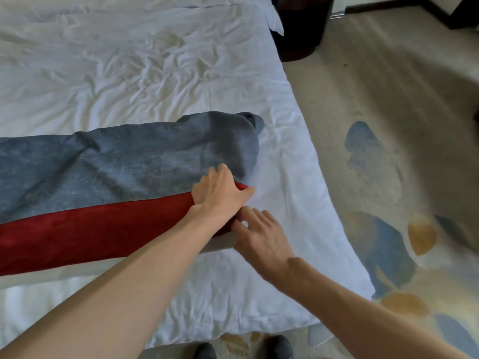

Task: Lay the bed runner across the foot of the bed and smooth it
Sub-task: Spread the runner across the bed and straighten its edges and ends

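Bed runner (pixel 116 161) position, head view: the runner lies crosswise on the white duvet of the bed (pixel 155 73). It extends from the left edge of the frame to a point right of centre. It is grey-blue, with a red band (pixel 90 229) along the side nearer the person. Its right end stops short of the bed's right edge. The far corner of that end is bunched and folded over on itself, and shallow creases cross the grey field.

Grip state: the left hand (pixel 220 194) rests on the end of the red band, with its fingers curled over the runner's edge, so it holds the fabric. The right hand (pixel 261 237) is just beside it at the near corner, with its fingers bent against the hem. Whether it pinches the cloth or only touches it cannot be told.

Surroundings: a patterned carpet (pixel 388 99) lies to the right of the bed. Dark shoes (pixel 281 345) show at the bottom edge of the frame.

Step in hand, as judged: positioning of the right end. The runner is laid but not yet spread or smoothed.

Next move, as judged: draw the end toward the bed's right edge with even tension from both hands. Unfold the bunched far corner. Then press flat palms outward over the creases, taking care not to drag the duvet underneath.
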Demonstrator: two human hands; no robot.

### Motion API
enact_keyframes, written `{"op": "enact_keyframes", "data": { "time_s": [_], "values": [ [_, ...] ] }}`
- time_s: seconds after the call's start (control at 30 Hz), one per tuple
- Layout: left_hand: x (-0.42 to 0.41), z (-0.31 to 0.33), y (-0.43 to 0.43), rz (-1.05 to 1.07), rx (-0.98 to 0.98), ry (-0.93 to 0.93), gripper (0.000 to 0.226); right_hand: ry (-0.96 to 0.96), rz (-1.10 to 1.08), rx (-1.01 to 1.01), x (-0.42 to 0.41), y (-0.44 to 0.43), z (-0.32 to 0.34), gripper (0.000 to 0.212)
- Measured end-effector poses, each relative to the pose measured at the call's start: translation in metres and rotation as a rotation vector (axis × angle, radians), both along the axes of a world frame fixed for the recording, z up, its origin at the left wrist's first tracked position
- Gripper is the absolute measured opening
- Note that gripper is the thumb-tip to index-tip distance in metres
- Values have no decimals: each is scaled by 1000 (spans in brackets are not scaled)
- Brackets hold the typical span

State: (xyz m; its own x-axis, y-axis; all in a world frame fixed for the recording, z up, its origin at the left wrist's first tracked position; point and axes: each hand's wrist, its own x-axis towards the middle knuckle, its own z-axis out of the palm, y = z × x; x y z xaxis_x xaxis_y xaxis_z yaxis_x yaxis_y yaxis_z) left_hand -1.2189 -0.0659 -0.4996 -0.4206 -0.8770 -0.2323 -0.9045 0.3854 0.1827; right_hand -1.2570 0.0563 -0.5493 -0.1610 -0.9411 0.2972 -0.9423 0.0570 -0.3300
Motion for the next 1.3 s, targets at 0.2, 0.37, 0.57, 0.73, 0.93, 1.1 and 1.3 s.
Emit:
{"op": "enact_keyframes", "data": {
  "time_s": [0.2,0.37,0.57,0.73,0.93,1.1,1.3],
  "values": [
    [-10,-17,-4,-17,-78,-143,11,-63,177,109,-8,4,-2,23],
    [7,-27,-20,148,43,195,29,-178,-37,190,-57,-10,-1,39],
    [15,-18,-45,166,-8,403,36,-108,-155,431,-81,-65,-4,50],
    [25,-6,-63,190,-11,520,42,-299,-31,526,-52,-109,-6,76],
    [32,-2,-76,238,-12,636,40,-788,-89,345,-23,-139,-5,26],
    [33,-6,-72,215,-32,661,42,-810,-111,291,-40,-132,-13,8],
    [20,-6,-49,184,-41,495,39,-354,-21,361,-91,-103,2,18]
  ]
}}
